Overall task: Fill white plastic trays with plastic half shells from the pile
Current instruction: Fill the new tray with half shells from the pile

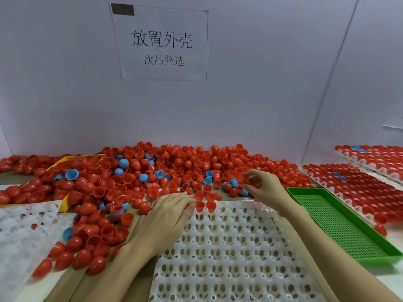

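A big pile of red half shells [174, 168], with a few blue ones mixed in, lies along the back of the table. In front of me lies a white plastic tray [235, 253] full of empty sockets; two red shells [206, 205] sit in its far row. My left hand [168, 216] lies palm down at the tray's far left corner, its fingertips touching a red shell by those two. My right hand [263, 186] is raised over the pile's near edge and pinches a red shell in its fingertips.
A green perforated tray [340, 225] lies right of the white tray. Filled white trays [359, 188] of red shells sit at the far right. A yellow bin [63, 162] lies half buried at the left, with more empty white trays [24, 227] in front of it. A paper sign [161, 42] hangs on the back wall.
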### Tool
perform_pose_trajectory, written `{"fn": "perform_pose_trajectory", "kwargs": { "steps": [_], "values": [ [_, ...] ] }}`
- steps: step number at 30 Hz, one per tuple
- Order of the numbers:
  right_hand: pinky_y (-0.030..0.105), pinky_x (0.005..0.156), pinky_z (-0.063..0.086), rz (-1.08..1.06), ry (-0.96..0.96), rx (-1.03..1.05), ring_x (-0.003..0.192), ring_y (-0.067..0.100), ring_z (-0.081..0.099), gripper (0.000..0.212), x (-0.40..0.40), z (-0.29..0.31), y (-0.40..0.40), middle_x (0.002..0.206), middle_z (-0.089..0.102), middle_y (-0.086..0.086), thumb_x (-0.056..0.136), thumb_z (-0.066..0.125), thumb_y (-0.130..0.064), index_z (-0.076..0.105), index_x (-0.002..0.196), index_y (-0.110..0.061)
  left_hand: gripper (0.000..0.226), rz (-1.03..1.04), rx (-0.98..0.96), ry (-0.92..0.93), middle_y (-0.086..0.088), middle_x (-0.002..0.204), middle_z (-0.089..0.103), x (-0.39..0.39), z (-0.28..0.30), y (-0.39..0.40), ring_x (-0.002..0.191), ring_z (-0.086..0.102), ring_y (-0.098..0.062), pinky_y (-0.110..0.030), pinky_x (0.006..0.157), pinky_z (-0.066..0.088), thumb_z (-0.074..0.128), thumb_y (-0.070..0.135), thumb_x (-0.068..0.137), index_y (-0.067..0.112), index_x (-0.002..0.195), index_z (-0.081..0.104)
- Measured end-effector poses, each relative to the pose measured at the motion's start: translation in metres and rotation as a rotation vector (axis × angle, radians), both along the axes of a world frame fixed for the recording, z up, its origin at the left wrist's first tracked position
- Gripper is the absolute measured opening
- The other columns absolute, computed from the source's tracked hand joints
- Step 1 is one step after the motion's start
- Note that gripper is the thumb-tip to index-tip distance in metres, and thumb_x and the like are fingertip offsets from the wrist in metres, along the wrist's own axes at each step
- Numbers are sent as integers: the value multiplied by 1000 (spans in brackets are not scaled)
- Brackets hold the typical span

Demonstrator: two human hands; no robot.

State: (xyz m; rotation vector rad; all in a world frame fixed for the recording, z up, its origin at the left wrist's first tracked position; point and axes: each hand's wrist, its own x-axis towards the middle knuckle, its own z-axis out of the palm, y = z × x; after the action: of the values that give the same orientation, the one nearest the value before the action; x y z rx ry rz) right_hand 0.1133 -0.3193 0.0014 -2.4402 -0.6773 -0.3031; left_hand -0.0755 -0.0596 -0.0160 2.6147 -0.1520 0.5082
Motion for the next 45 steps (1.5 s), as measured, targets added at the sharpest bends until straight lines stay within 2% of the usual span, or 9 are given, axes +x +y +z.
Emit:
{"fn": "perform_pose_trajectory", "kwargs": {
  "steps": [5, 11, 15, 22, 25, 28, 32, 36, 45],
  "values": [
    [39, 84, 64, 247, 212, 138, 88, 11, 75, 23, -35, -4, -3, 100, 78, -6, 93, 78, -29, 73, 115, -28, 24, -30, 21, -216, 19, 119, 64, 5, -3, -13, 116, 54, 3, -14, 107, 35, 55, 31, 105, 26, 125, 68],
    [29, 89, 60, 507, 357, 201, 99, 15, 74, 23, -62, -2, -4, 112, 77, -6, 93, 81, -24, 77, 115, -29, 46, -174, -161, -191, 30, 151, 38, 7, -9, -35, 139, 36, 13, 1, 107, 25, 56, 39, 105, 40, 150, 43],
    [36, 95, 60, 621, 450, 213, 107, 22, 74, 31, -71, 2, -4, 120, 77, -3, 94, 80, -26, 75, 124, -28, 28, -203, -228, -282, 23, 119, 60, 6, -10, -41, 116, 60, 0, -10, 96, 44, 70, 20, 98, 29, 124, 68],
    [32, 85, 61, 459, 449, 407, 105, 20, 76, 30, -60, -7, -18, 117, 79, 0, 98, 74, -19, 60, 124, -17, 22, -107, -440, -243, 16, 95, 69, 4, -8, -35, 92, 70, -11, -20, 79, 56, 82, 25, 87, 34, 97, 65],
    [41, 81, 64, 272, 316, 346, 92, 16, 76, 26, -51, -17, -20, 104, 79, -3, 93, 79, -17, 60, 111, -19, 22, -84, -371, -259, 13, 92, 65, 4, -8, -34, 89, 67, -13, -21, 77, 55, 83, 24, 85, 30, 87, 62],
    [35, 81, 63, 138, 160, 267, 91, 5, 72, 23, -45, -25, -22, 100, 75, -9, 92, 79, -18, 66, 108, -28, 23, -44, -313, -232, 14, 97, 65, 5, -9, -32, 90, 65, -14, -21, 77, 53, 85, 32, 82, 25, 77, 64],
    [18, 85, 57, 64, 35, 277, 95, -6, 67, 17, -41, -29, -25, 100, 73, -16, 94, 78, -20, 73, 109, -25, 22, 26, -519, -112, 17, 96, 69, 6, -8, -36, 83, 68, -8, -16, 72, 54, 90, 42, 70, 27, 73, 74],
    [20, 84, 57, 58, 23, 274, 94, -3, 67, 15, -40, -32, -23, 99, 72, -15, 94, 77, -20, 74, 108, -22, 11, 54, -619, -77, 20, 98, 69, 14, 0, -36, 88, 71, -2, -15, 81, 56, 90, 32, 74, 30, 80, 81],
    [16, 81, 55, 75, 28, 294, 92, -3, 67, 12, -40, -35, -23, 97, 73, -12, 94, 77, -21, 74, 106, -19, 20, 96, -150, -79, 9, 91, 60, 57, 7, -58, 83, 57, -5, -17, 78, 48, 77, 40, 89, 22, 82, 76]
  ]
}}
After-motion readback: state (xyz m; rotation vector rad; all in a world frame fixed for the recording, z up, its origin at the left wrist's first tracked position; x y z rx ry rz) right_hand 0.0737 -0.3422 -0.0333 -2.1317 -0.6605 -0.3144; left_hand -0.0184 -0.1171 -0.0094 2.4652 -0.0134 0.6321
